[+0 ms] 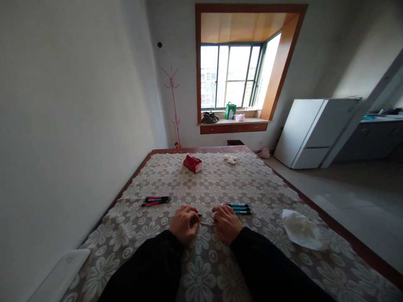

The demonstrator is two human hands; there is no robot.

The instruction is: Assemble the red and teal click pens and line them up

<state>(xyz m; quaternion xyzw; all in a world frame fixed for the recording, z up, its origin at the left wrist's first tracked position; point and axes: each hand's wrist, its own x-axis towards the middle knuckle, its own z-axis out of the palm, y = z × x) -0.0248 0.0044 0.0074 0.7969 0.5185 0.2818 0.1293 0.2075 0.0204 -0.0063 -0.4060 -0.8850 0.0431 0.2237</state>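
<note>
My left hand rests low over the lace tablecloth with its fingers curled closed. A small dark tip pokes out by its fingertips; what it belongs to is hidden. My right hand is closed too, fingers bent down toward the cloth. Between the two hands runs a thin pale strip, too small to name. Just beyond the right hand lie several blue pens side by side. Left of my left hand is a group of pens in red, black and blue.
A red tissue pack and a crumpled tissue lie toward the far end. On the right is a larger crumpled white tissue. A white flat object sits at the near left, beside the wall.
</note>
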